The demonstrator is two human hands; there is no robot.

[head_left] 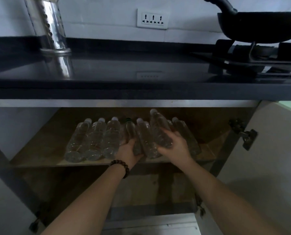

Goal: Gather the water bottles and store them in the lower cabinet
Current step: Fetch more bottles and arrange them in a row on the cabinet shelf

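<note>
Dim kitchen, cabinet point(39, 141) under the dark counter point(124, 68) stands open, door point(268, 150) swung out at right. Wooden shelf point(44, 150) inside holds the water bottles lying on their sides, caps pointing to the back, bases toward the front edge.

Far left on the counter: shiny metal jug point(48, 26). Below it, 3 clear bottles point(92, 139) in a tight row, touching each other, white caps, ribbed clear plastic, no labels readable.

Next, a bottle with a dark green cap point(129, 128), partly hidden behind the left hand point(128, 150). That hand, with a bead bracelet point(121, 167) on the wrist, is curled around the base end of this bottle; fingers mostly hidden, so how tight cannot be told exactly.

Then a white-capped bottle point(143, 138) lying between the 2 hands.

Right hand point(175, 146) is wrapped around the base of a raised bottle point(160, 128), tilted cap-up above the row, resting over its neighbours. Just right of it, 1 more clear bottle point(187, 134) lies on the shelf.

Wall socket point(152, 19) at top centre; black wok point(260, 26) on the stove point(243, 61) at far right.
</note>
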